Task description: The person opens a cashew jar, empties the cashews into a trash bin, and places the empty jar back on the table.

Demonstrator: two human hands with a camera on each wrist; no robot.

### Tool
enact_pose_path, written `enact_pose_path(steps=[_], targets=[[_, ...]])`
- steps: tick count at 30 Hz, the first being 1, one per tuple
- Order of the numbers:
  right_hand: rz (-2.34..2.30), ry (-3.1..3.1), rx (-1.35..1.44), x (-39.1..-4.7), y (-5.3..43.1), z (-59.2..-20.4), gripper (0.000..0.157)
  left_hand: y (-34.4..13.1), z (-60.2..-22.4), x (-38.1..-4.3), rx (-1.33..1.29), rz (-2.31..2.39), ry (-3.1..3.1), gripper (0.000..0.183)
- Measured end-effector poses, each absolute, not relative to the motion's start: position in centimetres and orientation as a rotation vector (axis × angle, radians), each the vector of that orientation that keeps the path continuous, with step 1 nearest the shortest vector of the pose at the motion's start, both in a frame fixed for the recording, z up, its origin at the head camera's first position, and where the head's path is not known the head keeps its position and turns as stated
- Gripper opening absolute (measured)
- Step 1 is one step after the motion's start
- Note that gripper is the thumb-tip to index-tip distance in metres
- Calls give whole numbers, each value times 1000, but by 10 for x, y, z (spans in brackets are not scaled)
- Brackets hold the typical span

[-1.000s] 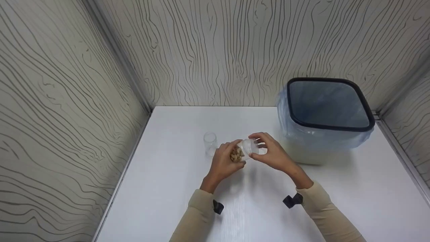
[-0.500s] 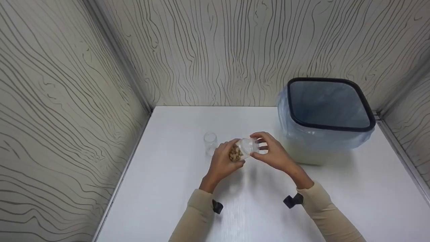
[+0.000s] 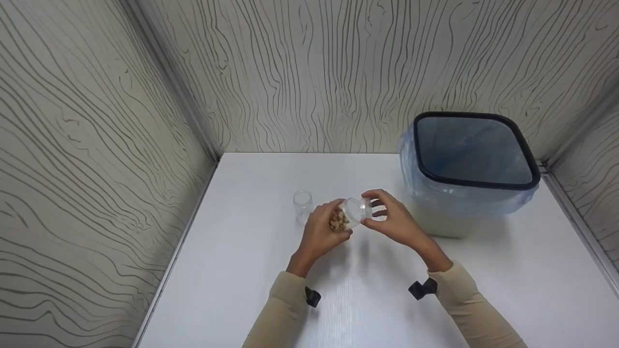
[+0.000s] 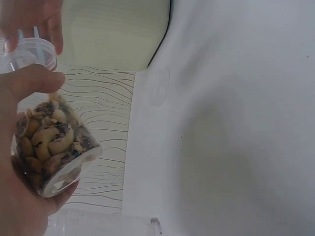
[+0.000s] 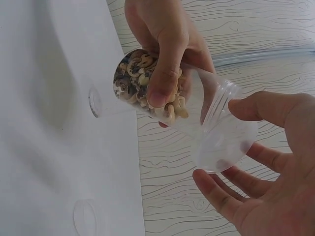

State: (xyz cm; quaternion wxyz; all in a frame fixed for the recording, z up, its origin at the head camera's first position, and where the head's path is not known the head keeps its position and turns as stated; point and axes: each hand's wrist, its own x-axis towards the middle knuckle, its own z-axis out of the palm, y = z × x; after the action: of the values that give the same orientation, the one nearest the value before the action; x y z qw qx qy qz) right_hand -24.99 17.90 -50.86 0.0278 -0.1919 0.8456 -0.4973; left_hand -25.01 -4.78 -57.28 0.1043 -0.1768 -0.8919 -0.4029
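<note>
Over the white tabletop (image 3: 232,261), the left hand (image 3: 319,229) curls its fingers round a tilted clear jar (image 5: 189,123); the right hand's (image 3: 394,224) fingers pinch its lid (image 5: 224,147) at the mouth, apparently unfinished, seating unclear. Nuts (image 4: 51,140) lie inside.

Behind the grip, the left forearm was covered by a long, close-fitting beige cloth sleeve (image 3: 278,314), and the right by a matching beige cloth sleeve (image 3: 476,307), lightly creased. A small, blocky black device (image 3: 313,297) was worn at the left cuff's inner side; an angular, two-lobed black device (image 3: 422,289) was worn at the right's.
</note>
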Motion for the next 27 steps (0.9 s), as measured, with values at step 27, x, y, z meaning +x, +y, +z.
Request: enact_pose_path(steps=[27], targets=[[-1536,2611,-431,-252,178,-510,69,-52,-564,-251,-521,-1197,-2579,76]])
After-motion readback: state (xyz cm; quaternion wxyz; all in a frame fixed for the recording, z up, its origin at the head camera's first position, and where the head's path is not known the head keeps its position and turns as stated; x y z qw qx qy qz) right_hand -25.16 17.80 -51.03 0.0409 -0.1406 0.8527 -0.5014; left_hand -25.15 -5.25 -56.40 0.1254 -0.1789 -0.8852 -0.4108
